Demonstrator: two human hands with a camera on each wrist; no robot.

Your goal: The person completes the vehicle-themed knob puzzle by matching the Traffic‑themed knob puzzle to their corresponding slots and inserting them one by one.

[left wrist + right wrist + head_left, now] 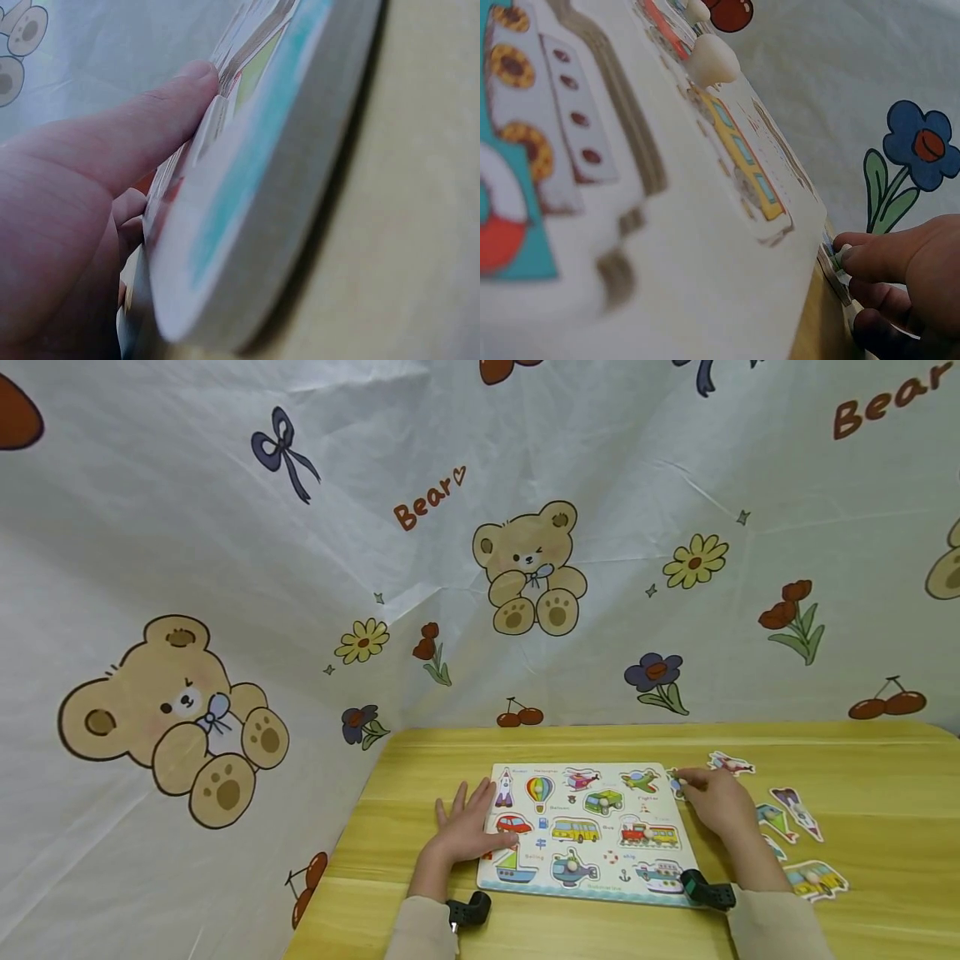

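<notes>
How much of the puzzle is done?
Partly done, I think: knobs stick up from the train and submarine, so those look in. A small piece is in the right grip, beside the board. At least the loose bus, rocket and helicopter, lying to the right, seem left to place.

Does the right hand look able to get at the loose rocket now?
Probably not yet: the right hand pinches another piece beside the board, though the loose rocket lies uncovered.
</notes>
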